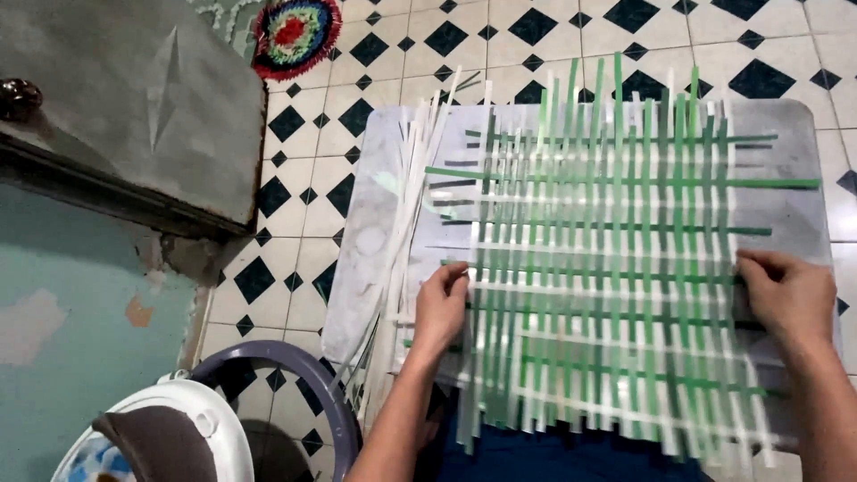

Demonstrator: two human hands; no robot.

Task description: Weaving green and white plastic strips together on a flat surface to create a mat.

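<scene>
The woven mat (pixel 616 286) of green and white strips lay flat on a pale board (pixel 375 214), which rested on the tiled floor (pixel 303 205). The weaving looked to be in its middle stage: the grid was loose, with open gaps between the strips. I judged that the crossing strips next needed an even push from both sides to sit closer. The left hand (pixel 440 308) pressed its bent fingers on the left edge of the mat, holding nothing. The right hand (pixel 787 295) lay half open on the right edge. Spare white strips (pixel 415 178) lay beside the mat on the left.
</scene>
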